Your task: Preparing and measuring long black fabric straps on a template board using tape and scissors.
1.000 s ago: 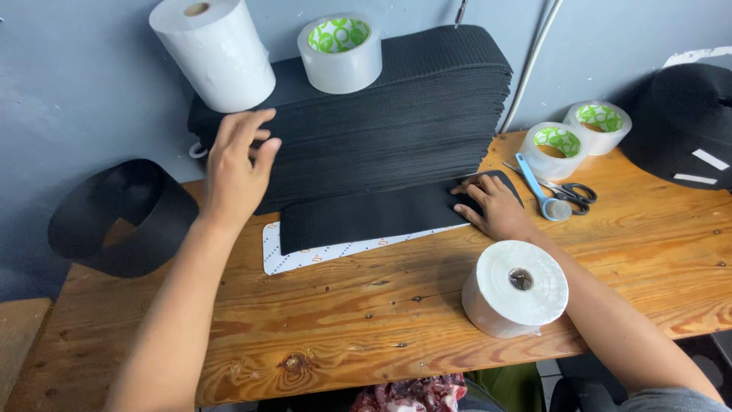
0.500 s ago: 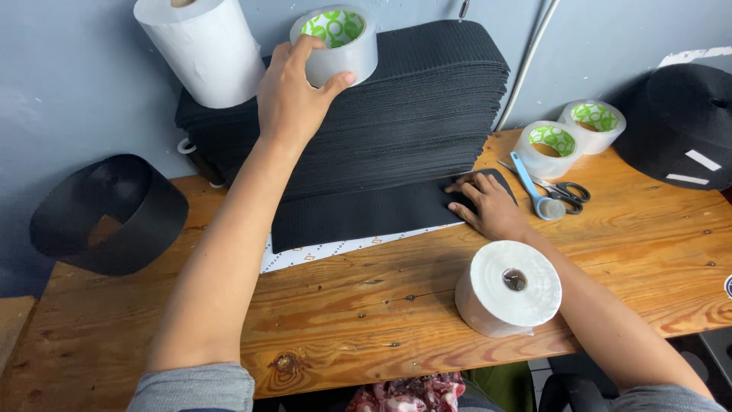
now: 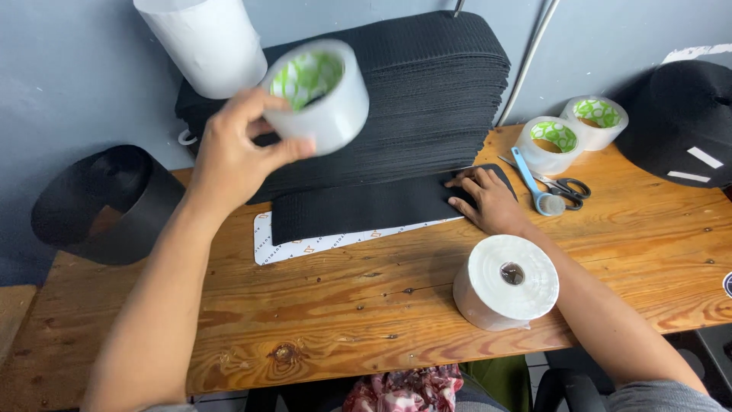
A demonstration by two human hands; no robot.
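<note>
My left hand (image 3: 232,156) holds a roll of clear tape (image 3: 320,95) with a green core, lifted in the air in front of a tall stack of black ribbed sheets (image 3: 412,84). Lower down, my right hand (image 3: 488,200) lies flat with fingers spread on the right end of a single black sheet (image 3: 366,207). That sheet rests on a white card (image 3: 301,246) on the wooden table (image 3: 320,313).
A large white roll (image 3: 507,281) lies near the front edge. Two more tape rolls (image 3: 550,141) (image 3: 596,118) and scissors (image 3: 560,187) with a blue cutter sit at the right. A black curved band (image 3: 107,202) stands left, a tall white roll (image 3: 206,42) behind, a black cap (image 3: 679,122) far right.
My left hand went from the side of the stack up to the tape roll on top, gripped it and lifted it off toward me. My right hand stayed on the sheet.
</note>
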